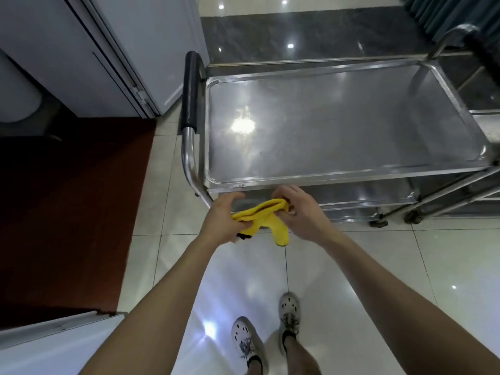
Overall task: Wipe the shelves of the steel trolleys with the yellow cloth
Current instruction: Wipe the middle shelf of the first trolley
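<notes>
Yellow cloth [263, 216] is bunched into a limp, folded strip w/ one end dangling, held just in front of the steel trolley [338, 174]. Left hand [226, 216] & right hand [300, 209] each grip an end, close together.

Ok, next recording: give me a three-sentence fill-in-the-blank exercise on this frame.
The left hand and right hand both grip a ____ cloth.
The steel trolley has a ____ grip on its handle.
Left of the trolley lies a dark ____ carpet.
Missing words: yellow, black, red.
</notes>
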Demonstrator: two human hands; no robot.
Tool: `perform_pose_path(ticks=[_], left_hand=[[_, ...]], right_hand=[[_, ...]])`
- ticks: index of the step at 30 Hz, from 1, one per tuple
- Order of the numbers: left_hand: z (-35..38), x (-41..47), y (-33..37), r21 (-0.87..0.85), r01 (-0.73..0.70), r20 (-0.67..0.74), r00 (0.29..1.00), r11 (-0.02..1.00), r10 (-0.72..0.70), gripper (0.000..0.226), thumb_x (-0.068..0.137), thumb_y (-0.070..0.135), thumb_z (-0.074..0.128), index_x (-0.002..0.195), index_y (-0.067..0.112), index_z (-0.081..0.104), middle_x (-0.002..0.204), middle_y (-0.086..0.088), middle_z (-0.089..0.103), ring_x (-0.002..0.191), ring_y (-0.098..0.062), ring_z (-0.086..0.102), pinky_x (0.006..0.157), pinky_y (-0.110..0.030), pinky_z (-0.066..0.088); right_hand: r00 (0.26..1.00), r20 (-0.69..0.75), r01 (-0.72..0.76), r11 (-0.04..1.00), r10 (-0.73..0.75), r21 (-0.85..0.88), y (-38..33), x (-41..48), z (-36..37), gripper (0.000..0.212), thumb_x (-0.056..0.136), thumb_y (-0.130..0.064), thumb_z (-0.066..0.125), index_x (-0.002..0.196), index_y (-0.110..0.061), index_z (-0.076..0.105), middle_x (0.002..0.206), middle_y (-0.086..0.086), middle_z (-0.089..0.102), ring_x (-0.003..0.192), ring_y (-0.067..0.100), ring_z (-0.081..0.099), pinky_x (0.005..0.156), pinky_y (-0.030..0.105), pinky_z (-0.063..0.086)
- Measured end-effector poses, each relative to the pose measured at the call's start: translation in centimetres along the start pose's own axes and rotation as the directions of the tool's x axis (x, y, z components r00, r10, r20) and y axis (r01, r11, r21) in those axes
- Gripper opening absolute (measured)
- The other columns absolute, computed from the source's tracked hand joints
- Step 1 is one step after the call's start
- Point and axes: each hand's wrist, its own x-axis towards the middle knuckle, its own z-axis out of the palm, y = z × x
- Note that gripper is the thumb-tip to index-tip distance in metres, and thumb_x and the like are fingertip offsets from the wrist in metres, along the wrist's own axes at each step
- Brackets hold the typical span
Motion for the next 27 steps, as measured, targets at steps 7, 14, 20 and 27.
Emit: perform_pose_path(ticks=[7, 14, 20, 27], left_hand=[[-0.8, -3.3, -2.2, -0.010, -0.127, 0.147, 0.981, 0.992, 0.127, 0.008, 0.092, 0.029, 0.079, 0.099, 0.027, 0.076, 0.082, 0.003, 0.072, 0.073, -0.017, 0.069, 0.062, -0.037, 0.057], [1.0, -4.8, -6.5, -0.089, 0.079, 0.242, 0.969, 0.993, -0.055, 0.045, 0.067, 0.029, 0.079, 0.107, 0.043, 0.064, 0.093, 0.012, 0.071, 0.077, -0.011, 0.067, 0.062, -0.026, 0.050], [6.1, -6.1, -12.2, -0.001, 0.077, 0.177, 0.981, 0.997, -0.075, 0.038, 0.084, 0.021, 0.085, 0.092, 0.044, 0.057, 0.090, 0.019, 0.063, 0.086, -0.015, 0.062, 0.064, -0.016, 0.038], [12.4, 0.2, -15.8, -0.211, 0.134, -0.061, 0.987, 0.968, -0.150, 0.023, 0.094, 0.033, 0.071, 0.116, 0.032, 0.065, 0.097, 0.012, 0.074, 0.091, -0.018, 0.070, 0.068, -0.027, 0.051]], right_hand=[[0.983, 0.113, -0.114, 0.959, 0.147, -0.258, -1.9, -3.6, 4.0, 0.055, 0.083, -0.028, 0.079, 0.134, -0.021, 0.058, 0.127, -0.002, 0.063, 0.113, 0.025, 0.064, 0.093, 0.039, 0.052], [0.996, 0.080, -0.033, 0.988, 0.046, -0.152, -1.6, -3.9, 8.0, 0.030, 0.097, -0.022, 0.073, 0.127, -0.026, 0.069, 0.113, -0.005, 0.075, 0.103, 0.023, 0.067, 0.080, 0.035, 0.046], [0.998, 0.067, 0.013, 0.998, -0.008, -0.069, 0.9, -4.1, 9.2, 0.016, 0.100, -0.021, 0.068, 0.110, -0.033, 0.062, 0.094, -0.019, 0.061, 0.085, 0.009, 0.057, 0.071, 0.036, 0.045], [0.959, -0.144, -0.261, 0.960, 0.245, -0.105, 12.2, -3.9, 12.1, 0.009, 0.109, -0.029, 0.057, 0.116, -0.023, 0.057, 0.082, -0.007, 0.058, 0.075, 0.018, 0.050, 0.064, 0.036, 0.030]])
